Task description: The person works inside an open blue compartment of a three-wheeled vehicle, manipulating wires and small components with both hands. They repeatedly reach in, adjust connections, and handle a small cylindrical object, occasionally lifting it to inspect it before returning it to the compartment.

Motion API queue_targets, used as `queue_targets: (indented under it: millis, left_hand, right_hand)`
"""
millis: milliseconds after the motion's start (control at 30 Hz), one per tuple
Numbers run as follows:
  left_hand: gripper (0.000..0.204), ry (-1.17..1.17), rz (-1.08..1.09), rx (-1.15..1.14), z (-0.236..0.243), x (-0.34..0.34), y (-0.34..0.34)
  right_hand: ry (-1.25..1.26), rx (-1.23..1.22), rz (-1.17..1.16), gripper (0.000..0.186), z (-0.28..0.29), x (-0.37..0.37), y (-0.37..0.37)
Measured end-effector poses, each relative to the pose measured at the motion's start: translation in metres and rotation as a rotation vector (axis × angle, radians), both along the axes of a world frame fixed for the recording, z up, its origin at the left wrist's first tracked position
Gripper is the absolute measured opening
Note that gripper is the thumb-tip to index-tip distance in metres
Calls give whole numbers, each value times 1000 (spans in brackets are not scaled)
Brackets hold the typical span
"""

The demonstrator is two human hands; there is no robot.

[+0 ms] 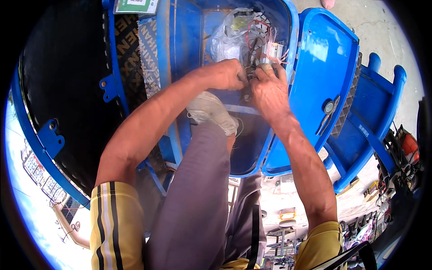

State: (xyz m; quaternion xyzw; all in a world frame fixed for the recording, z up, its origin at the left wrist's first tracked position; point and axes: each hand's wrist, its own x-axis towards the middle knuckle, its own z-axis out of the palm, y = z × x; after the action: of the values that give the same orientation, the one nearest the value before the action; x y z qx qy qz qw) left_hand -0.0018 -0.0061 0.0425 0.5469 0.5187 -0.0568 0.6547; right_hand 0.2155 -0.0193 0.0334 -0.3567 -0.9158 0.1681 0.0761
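Observation:
Both my hands are inside a blue tricycle-like bin (204, 27), close together over its contents. My left hand (227, 74) is closed in a fist, fingertips turned toward the right hand; what they grip is hidden. My right hand (270, 90) is also closed, thumb and fingers bent down among dark wires or parts I cannot make out. Just beyond the right fingers sits a silver finned metal box (273, 53) with thin pink wires (271, 38) rising from it. A clear plastic bag (225, 42) lies beyond my left hand, with a red wire (250, 32) beside it.
My shoed foot (211, 110) rests inside the bin's near half. At right, the blue lid (310, 85) hangs open, carrying pliers-like tool (325, 121) and a round gauge-like piece (329, 106). Farther right stands a blue tubular frame (366, 121). A black padded panel (67, 81) fills the left.

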Motion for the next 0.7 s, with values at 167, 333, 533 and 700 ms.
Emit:
queue_targets:
  millis: [167, 333, 533, 700]
  left_hand:
    - [27, 114, -249, 90, 2, 8, -6]
    - [28, 199, -387, 69, 6, 17, -2]
    - [33, 64, -203, -65, 1, 7, -2]
    - [36, 33, -79, -195, 6, 0, -5]
  right_hand:
    - [-66, -28, 1, 9, 0, -2, -1]
    - [-73, -45, 48, 10, 5, 1, 3]
    - [-80, -55, 31, 10, 3, 0, 1]
    - [-134, -72, 31, 10, 7, -4, 3]
